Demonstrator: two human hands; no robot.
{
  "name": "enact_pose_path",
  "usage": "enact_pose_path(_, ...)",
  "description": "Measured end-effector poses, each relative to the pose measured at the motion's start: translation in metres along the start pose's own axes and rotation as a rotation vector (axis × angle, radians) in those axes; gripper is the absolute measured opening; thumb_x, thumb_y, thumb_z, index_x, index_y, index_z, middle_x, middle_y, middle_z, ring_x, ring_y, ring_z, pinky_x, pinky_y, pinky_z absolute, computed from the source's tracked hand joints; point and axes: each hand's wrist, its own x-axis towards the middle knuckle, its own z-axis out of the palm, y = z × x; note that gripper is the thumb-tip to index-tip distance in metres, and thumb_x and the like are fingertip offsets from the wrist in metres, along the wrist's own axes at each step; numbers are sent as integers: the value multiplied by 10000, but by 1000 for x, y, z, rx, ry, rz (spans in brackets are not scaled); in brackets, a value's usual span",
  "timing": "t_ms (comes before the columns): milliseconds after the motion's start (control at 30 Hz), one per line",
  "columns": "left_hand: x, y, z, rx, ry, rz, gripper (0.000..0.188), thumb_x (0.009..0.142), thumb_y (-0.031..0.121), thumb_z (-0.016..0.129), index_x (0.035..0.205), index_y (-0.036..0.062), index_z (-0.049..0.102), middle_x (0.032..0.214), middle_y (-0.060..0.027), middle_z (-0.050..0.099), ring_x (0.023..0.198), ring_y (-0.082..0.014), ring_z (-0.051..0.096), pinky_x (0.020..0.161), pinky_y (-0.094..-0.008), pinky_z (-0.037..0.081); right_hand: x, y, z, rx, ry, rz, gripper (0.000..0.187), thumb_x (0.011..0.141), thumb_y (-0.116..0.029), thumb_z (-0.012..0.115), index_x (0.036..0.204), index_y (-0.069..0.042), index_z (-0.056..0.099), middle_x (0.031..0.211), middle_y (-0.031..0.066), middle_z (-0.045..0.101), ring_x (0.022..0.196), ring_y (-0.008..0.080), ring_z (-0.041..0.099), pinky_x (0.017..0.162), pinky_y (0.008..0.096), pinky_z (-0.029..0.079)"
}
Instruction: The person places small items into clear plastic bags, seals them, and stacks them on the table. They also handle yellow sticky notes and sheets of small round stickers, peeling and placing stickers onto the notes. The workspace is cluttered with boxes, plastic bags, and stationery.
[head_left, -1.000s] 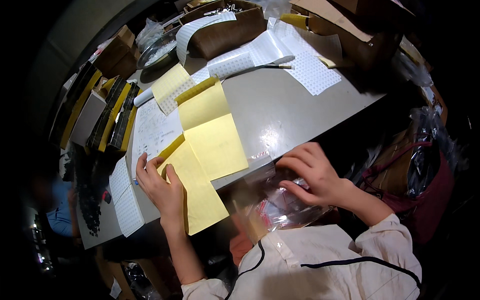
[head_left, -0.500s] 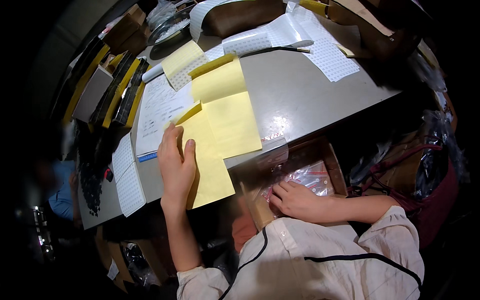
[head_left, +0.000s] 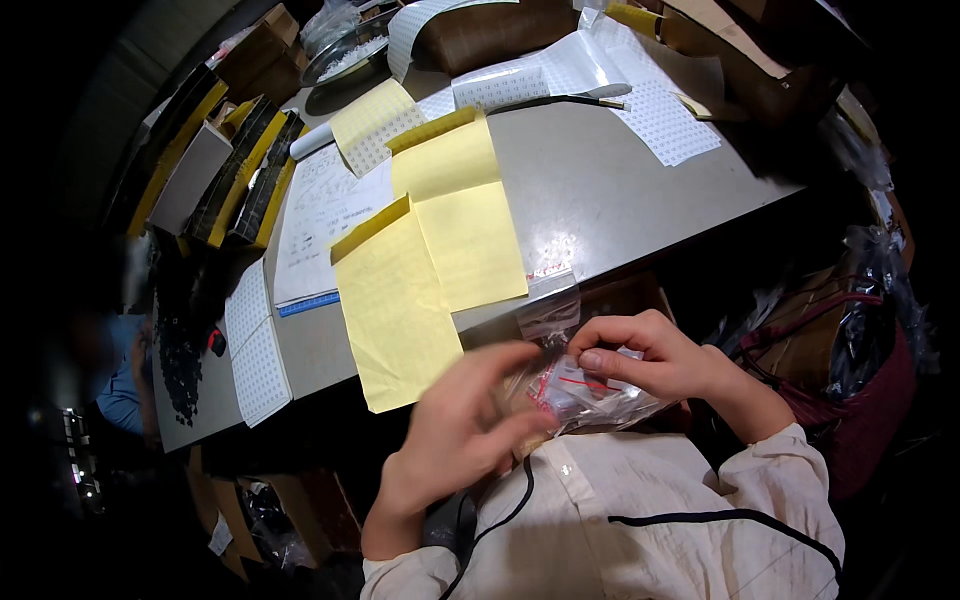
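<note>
My right hand (head_left: 655, 358) is closed in a pinch on a clear plastic zip bag (head_left: 590, 388) with red lines, held in front of my shirt past the table's front edge. Several such bags seem bunched there; their number is hard to tell. To the left of them, my left hand (head_left: 455, 430) is blurred, its thumb and fingers apart and pointing at the bags, with nothing visible in its grasp. Two yellow paper envelopes (head_left: 400, 330) with raised flaps overlap on the table beyond my left hand. Another clear zip bag (head_left: 548, 290) hangs over the table edge.
On the grey table (head_left: 590, 180) lie sheets of printed labels (head_left: 665, 130), a black pen (head_left: 560, 101), a handwritten paper (head_left: 325, 225) and a label stack (head_left: 257, 345). Black-and-yellow boxes (head_left: 235, 190) stand at left, near small black pieces (head_left: 180, 370). A maroon bag (head_left: 850, 400) is at right.
My left hand has left the yellow envelope and come down right toward the bags. My right hand has lifted from the cardboard box with clear bags in its fingers.
</note>
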Motion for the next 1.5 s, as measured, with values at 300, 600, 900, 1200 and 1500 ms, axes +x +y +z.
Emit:
enact_pose_path(300,19,-24,56,-651,-30,-230,254,1034,219,706,1071,-16,795,890,-44,764,712,-47,622,599,-212,486,5,2,2,-285,400,-183,274,977,-151,670,1212,-9,664,1129,156,670,990,229,661,875,345,537)
enact_pose_path(600,30,-25,63,-634,128,-149,302,1065,221,660,1054,-49,794,918,-52,777,798,-93,667,724,-260,547,-22,-1,20,-954,392,-584,332,724,-132,781,1037,-58,700,1321,145,600,1295,376,477,1086,571,393)
enact_pose_path(900,43,-28,74,-508,218,-168,409,1076,345,633,967,-7,812,803,-23,761,702,-59,626,659,-239,504,-30,8,30,-1214,501,-586,257,809,-196,811,1047,-135,735,1247,60,655,1267,296,482,1135,529,338)
enact_pose_path(1200,53,-37,89,-516,274,-113,522,1070,445,631,841,2,784,710,-20,724,635,-63,615,602,-244,495,-28,20,31,-1303,568,-604,219,795,-168,802,1000,-151,726,1232,42,662,1287,291,485,1140,536,332)
enact_pose_path(1500,59,-31,90,-513,271,-144,549,1083,446,606,836,-17,767,718,-28,729,646,-74,640,621,-253,524,-30,30,32,-1333,513,-663,190,786,-106,770,959,-142,703,1227,28,673,1281,274,493,1139,533,335)
